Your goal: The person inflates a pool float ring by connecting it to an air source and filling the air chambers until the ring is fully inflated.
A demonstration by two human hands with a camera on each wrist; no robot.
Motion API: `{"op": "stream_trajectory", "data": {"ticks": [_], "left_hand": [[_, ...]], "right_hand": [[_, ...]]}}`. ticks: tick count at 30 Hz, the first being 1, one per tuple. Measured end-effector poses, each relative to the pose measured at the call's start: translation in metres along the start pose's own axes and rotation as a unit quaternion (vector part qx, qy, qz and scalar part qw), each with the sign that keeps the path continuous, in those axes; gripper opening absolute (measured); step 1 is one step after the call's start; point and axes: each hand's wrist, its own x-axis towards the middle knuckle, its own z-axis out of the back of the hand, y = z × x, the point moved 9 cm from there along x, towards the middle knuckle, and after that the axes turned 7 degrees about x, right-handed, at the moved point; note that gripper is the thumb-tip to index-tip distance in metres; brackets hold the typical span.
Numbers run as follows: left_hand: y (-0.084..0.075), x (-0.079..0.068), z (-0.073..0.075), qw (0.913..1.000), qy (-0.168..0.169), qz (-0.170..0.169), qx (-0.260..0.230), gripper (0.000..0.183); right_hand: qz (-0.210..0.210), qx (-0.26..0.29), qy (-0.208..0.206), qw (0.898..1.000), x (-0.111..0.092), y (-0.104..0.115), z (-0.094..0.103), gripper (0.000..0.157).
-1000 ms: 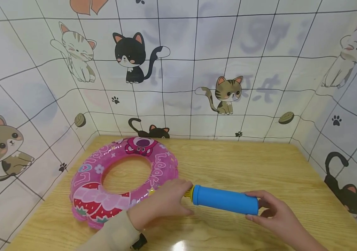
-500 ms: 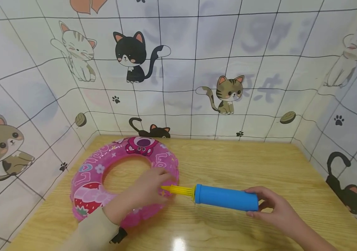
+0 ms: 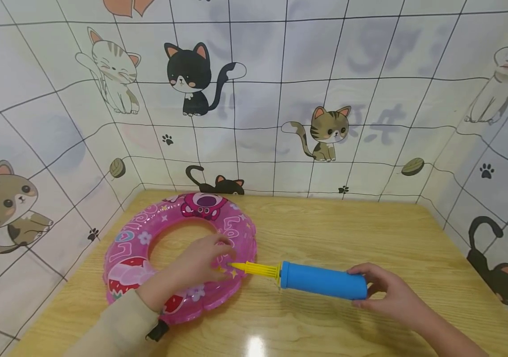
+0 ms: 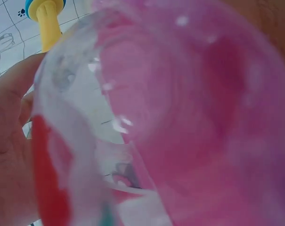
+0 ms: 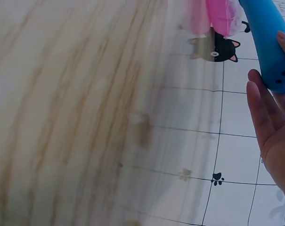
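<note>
A pink inflatable swim ring point(image 3: 124, 238) lies on the left of the table. My left hand point(image 3: 200, 260) reaches over its near right part, thumb and index finger curved and apart around the tip of the yellow nozzle. In the left wrist view the see-through ring covers much of the left hand point(image 4: 10, 132), and the fingertips are hidden. My right hand point(image 3: 385, 292) grips the end of a blue hand pump point(image 3: 322, 280). The pump's yellow nozzle point(image 3: 260, 269) points left over the ring's edge. In the right wrist view small holes show in the end of the blue pump point(image 5: 274, 52).
The wood-grain table point(image 3: 347, 228) is enclosed at the back and sides by a white cat-print wall covering point(image 3: 262, 99). A black strap end point(image 3: 157, 329) shows by the left sleeve point(image 3: 122, 322).
My left hand has come off the pump's nozzle, baring it, and moved left onto the ring. The right hand keeps the pump almost still.
</note>
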Motion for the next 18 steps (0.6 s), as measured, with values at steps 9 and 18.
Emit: {"op": "stream_trajectory", "data": {"ticks": [9, 18], "left_hand": [[0.005, 0.001, -0.007, 0.9992, -0.013, 0.008, -0.037, 0.026], [0.004, 0.003, -0.012, 0.9986, -0.042, 0.003, -0.032, 0.024]], "right_hand": [[0.022, -0.012, 0.063, 0.998, 0.009, -0.016, -0.008, 0.053], [-0.002, -0.056, 0.099, 0.994, 0.017, -0.034, -0.015, 0.056]]}}
